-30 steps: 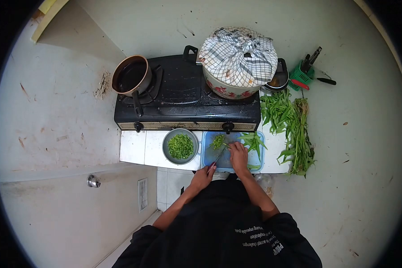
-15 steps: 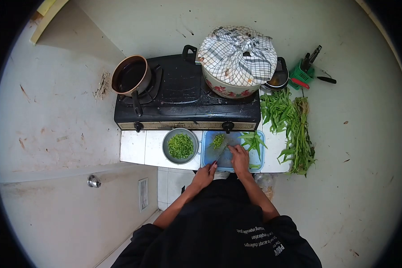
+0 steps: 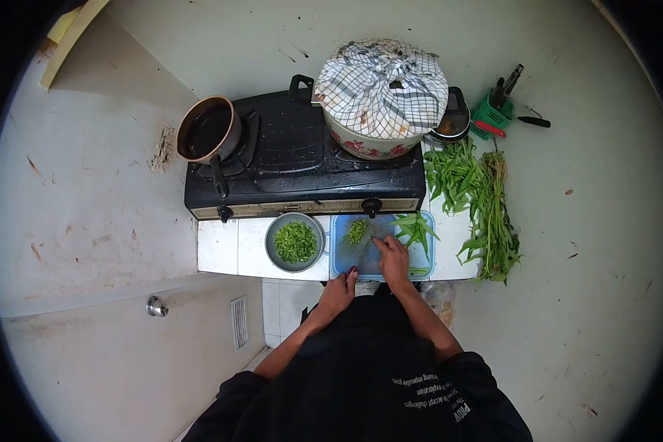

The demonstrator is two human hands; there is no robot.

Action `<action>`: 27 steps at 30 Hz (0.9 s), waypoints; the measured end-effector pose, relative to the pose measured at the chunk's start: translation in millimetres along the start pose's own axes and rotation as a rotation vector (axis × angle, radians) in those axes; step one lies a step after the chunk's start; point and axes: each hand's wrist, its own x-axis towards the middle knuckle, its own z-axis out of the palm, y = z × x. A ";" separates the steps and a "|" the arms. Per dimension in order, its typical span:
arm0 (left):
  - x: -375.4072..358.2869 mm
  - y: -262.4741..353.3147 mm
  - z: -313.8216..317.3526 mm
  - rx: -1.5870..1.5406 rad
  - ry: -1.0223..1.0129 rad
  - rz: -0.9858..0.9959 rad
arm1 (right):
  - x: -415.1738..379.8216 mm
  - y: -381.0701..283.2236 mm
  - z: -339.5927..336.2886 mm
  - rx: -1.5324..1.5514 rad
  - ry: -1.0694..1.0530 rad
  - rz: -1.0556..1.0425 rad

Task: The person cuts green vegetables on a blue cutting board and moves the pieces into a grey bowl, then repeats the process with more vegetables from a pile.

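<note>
My left hand [image 3: 338, 292] grips the knife [image 3: 361, 258]; right hand [image 3: 394, 259] pins greens [image 3: 414, 228] on the board [image 3: 346, 258]. Bowl [image 3: 295, 242] holds chopped bits, a big bunch [image 3: 479, 195] lies uncut.

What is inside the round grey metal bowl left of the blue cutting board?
The round grey metal bowl holds a heap of chopped green vegetable pieces. The heap covers the middle of the bowl's bottom, so anything beneath it cannot be seen.
</note>
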 end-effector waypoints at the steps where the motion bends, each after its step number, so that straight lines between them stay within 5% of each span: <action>1: 0.4 -1.1 2.1 0.007 0.016 0.010 | -0.1 -0.3 -0.2 -0.001 -0.001 0.001; 27: 8.4 -0.9 5.9 -0.008 -0.040 -0.040 | -1.5 -0.4 1.7 0.064 0.033 0.033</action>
